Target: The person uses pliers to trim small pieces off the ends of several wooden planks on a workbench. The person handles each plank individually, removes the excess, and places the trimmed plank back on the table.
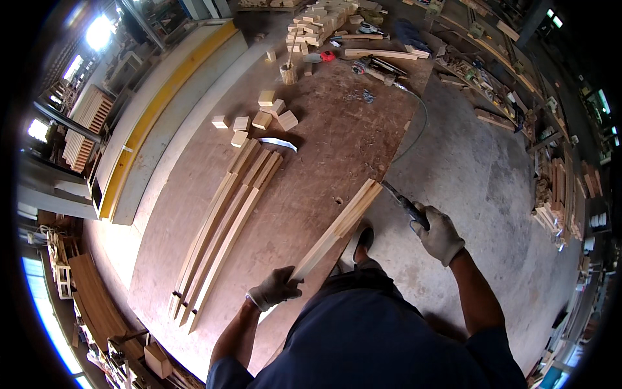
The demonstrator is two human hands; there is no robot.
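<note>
My left hand point(276, 287), in a grey work glove, is closed around the near part of a long pale wooden bar point(332, 232). The bar slants away to the right over the table's edge; its far end looks built up from joined pieces. In my gloved right hand point(442, 237) is a dark-handled tool point(409, 209) with a narrow front, its exact kind unclear. Its tip is close beside the bar's far end; whether they touch cannot be told. To the left, several similar wooden bars point(223, 223) lie side by side on the brown table point(311, 152).
Small wooden blocks point(262, 120) and a curved white strip point(280, 142) lie beyond the bars. Farther off are a wooden pot with a stick point(288, 72), power tools point(379, 70), a thin hose point(424, 113) and piled blocks point(317, 26). A yellow-edged bench point(168, 117) stands left.
</note>
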